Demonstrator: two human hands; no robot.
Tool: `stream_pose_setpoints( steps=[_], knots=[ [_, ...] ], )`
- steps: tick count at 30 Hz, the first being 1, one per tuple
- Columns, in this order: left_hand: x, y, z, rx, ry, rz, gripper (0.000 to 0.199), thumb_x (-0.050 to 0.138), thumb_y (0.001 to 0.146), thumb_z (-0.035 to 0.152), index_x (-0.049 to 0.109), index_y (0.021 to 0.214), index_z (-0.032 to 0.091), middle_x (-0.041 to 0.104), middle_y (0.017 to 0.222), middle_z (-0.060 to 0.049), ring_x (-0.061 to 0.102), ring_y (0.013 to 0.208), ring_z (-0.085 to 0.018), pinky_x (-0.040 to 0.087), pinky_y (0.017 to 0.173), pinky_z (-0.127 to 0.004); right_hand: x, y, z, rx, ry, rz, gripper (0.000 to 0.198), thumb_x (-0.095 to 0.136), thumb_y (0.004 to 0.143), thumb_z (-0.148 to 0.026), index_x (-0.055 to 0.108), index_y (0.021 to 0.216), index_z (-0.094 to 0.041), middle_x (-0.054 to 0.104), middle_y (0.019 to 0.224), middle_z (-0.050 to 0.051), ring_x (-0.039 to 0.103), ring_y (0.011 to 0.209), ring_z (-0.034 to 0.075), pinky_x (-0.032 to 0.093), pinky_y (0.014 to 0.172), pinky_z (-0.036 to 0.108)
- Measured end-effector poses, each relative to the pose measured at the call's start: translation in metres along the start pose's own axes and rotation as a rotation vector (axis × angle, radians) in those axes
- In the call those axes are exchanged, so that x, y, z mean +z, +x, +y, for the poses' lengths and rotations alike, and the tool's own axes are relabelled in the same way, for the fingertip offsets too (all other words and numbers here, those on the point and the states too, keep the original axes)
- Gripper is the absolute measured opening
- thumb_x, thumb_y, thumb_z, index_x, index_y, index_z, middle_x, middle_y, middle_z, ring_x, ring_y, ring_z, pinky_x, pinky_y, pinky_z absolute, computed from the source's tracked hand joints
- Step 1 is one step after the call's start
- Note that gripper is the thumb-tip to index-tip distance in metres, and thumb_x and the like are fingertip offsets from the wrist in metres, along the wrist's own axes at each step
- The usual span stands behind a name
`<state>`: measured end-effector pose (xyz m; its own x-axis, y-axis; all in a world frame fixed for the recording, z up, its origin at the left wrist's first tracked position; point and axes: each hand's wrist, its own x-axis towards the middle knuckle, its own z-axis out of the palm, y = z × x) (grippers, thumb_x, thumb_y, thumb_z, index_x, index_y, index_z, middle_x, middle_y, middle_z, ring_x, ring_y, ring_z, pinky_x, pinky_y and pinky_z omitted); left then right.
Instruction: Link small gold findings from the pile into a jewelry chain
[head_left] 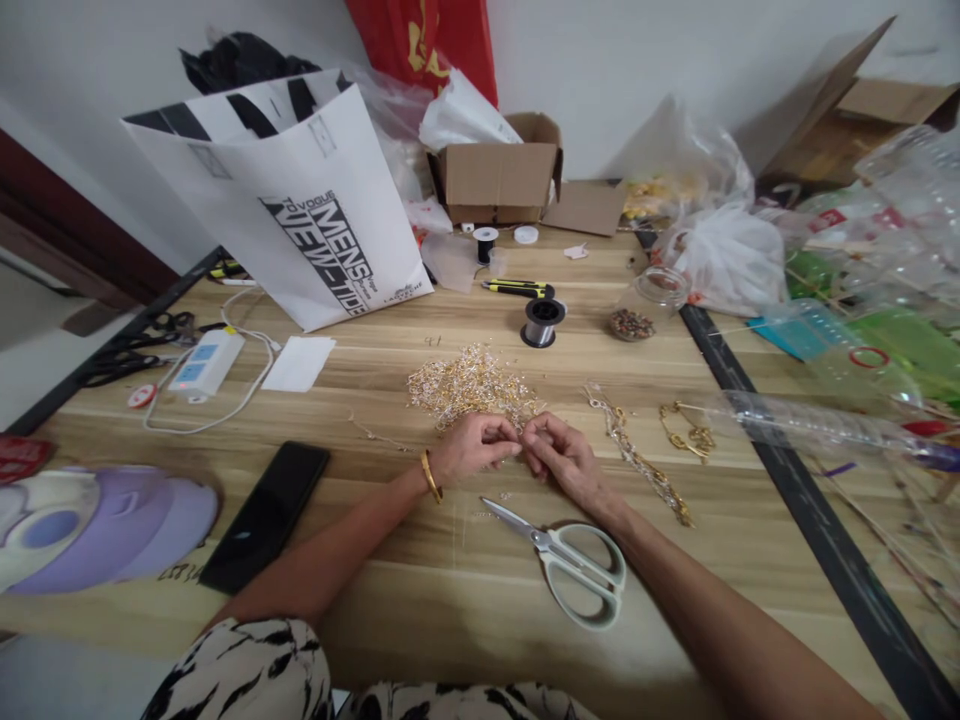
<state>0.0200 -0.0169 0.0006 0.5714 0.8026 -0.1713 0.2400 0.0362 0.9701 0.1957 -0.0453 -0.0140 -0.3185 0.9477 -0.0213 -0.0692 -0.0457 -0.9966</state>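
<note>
My left hand [475, 446], with a gold bangle [431, 476] at its wrist, is closed with fingertips pinched together. My right hand [561, 458] meets it from the right, also in a pinch. Whatever lies between the fingertips is too small to make out. Just beyond both hands spreads a pile of small gold and silvery beads [472, 385]. Below them on the tabletop lie white-handled scissors [581, 570], closed, blades pointing up and left. A thin strand [375, 434] lies left of my left hand. Gold and silver chains [637, 460] lie right of my right hand.
Behind the pile are a wire spool [543, 324], a yellow-black utility knife [519, 289] and a jar of beads [637, 305]. A phone [266, 515], power strip [206, 362] and white paper bag [300, 210] stand left. Plastic bottles [892, 330] crowd the right.
</note>
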Motion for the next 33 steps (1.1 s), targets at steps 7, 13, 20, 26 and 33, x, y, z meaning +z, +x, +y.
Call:
stream_pose_setpoints(
  steps=[7, 13, 20, 26, 33],
  knots=[
    [0.0, 0.001, 0.0, 0.005, 0.061, 0.016, 0.018, 0.059, 0.077, 0.028, 0.059, 0.076, 0.01, 0.055, 0.061, 0.001, 0.049, 0.053, -0.008, 0.039, 0.052, -0.018, 0.0, 0.0, 0.002, -0.011, -0.006, -0.001, 0.025, 0.055, 0.084, -0.043, 0.05, 0.082, -0.018, 0.045, 0.051, -0.007, 0.04, 0.041, 0.007, 0.033, 0.039, 0.017],
    [-0.006, -0.005, 0.015, 0.079, 0.26, 0.075, 0.019, 0.064, 0.075, 0.029, 0.057, 0.07, 0.012, 0.055, 0.062, 0.002, 0.048, 0.056, -0.008, 0.038, 0.054, -0.019, -0.002, 0.001, 0.003, -0.011, -0.004, 0.013, 0.024, 0.054, 0.085, -0.042, 0.049, 0.083, -0.018, 0.047, 0.051, -0.007, 0.04, 0.04, 0.007, 0.033, 0.038, 0.017],
    [0.018, -0.019, 0.028, 0.435, 0.87, -0.514, 0.005, 0.066, 0.074, 0.019, 0.065, 0.078, 0.016, 0.064, 0.076, -0.003, 0.055, 0.083, -0.019, 0.041, 0.076, -0.028, -0.003, 0.001, 0.003, -0.029, -0.007, 0.001, 0.025, 0.055, 0.084, -0.042, 0.05, 0.082, -0.018, 0.046, 0.051, -0.007, 0.038, 0.041, 0.007, 0.032, 0.04, 0.018],
    [0.031, -0.026, 0.022, 0.527, 1.006, -0.45, 0.009, 0.052, 0.085, 0.02, 0.06, 0.084, 0.017, 0.061, 0.08, -0.005, 0.052, 0.082, -0.019, 0.041, 0.077, -0.031, -0.003, 0.001, 0.004, -0.048, -0.023, -0.002, 0.024, 0.054, 0.085, -0.041, 0.05, 0.081, -0.018, 0.047, 0.053, -0.006, 0.038, 0.042, 0.007, 0.033, 0.041, 0.019],
    [0.035, -0.038, 0.042, 0.455, 1.166, -0.489, 0.01, 0.046, 0.085, 0.019, 0.056, 0.085, 0.016, 0.061, 0.082, -0.007, 0.054, 0.08, -0.021, 0.041, 0.07, -0.032, -0.003, 0.001, 0.003, -0.027, -0.035, 0.0, 0.022, 0.053, 0.086, -0.039, 0.051, 0.081, -0.018, 0.047, 0.054, -0.006, 0.04, 0.044, 0.008, 0.034, 0.043, 0.019]
  ],
)
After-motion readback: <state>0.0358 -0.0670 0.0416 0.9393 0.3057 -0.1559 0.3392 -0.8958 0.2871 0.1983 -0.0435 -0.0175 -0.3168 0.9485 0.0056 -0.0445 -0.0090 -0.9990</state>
